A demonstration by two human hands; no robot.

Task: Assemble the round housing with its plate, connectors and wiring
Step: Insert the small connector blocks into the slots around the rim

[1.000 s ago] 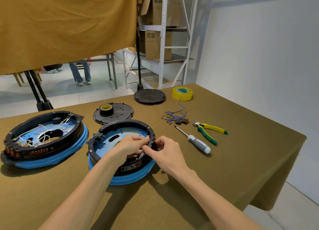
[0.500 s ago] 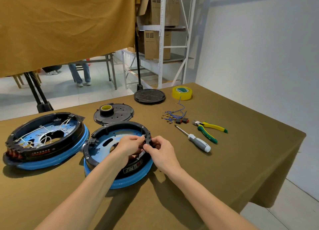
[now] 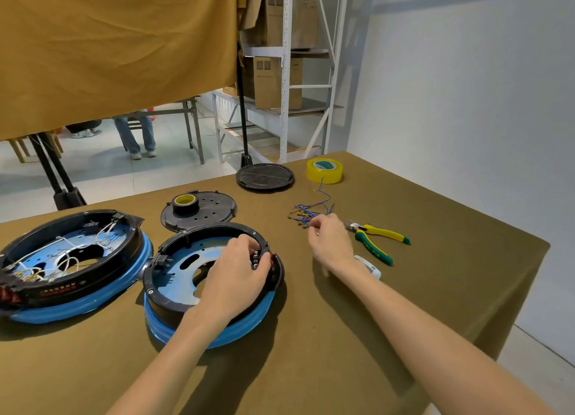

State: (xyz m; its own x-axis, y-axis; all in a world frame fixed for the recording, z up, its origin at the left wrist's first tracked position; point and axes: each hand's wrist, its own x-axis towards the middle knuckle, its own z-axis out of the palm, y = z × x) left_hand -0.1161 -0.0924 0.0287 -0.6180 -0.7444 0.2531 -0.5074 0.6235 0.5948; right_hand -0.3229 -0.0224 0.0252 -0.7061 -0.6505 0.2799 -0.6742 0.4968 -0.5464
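Note:
The round black housing (image 3: pixel 174 293) on its blue ring stands in front of me, with a blue plate (image 3: pixel 186 259) inside it. My left hand (image 3: pixel 236 274) lies over the housing's right rim, and its fingers and thumb pinch a small black connector block (image 3: pixel 256 259) set there. My right hand (image 3: pixel 329 240) is out to the right over the bundle of blue wires (image 3: pixel 308 212) with terminal ends. Its fingertips curl down and pinch into the bundle. The loose connectors beside the wires are hidden under that hand.
A second housing (image 3: pixel 71 259) with white wiring sits at the left. Behind lie a black perforated plate (image 3: pixel 214 211) carrying a small tape roll (image 3: pixel 184 201), a black lid (image 3: pixel 264 176) and yellow tape (image 3: pixel 324 171). Pliers (image 3: pixel 376 237) and a screwdriver (image 3: pixel 370 267) lie right; the table edge (image 3: pixel 529 259) is beyond.
My right hand has left the housing's rim and moved right and away onto the blue wires. My left hand stays on the connector block at the rim.

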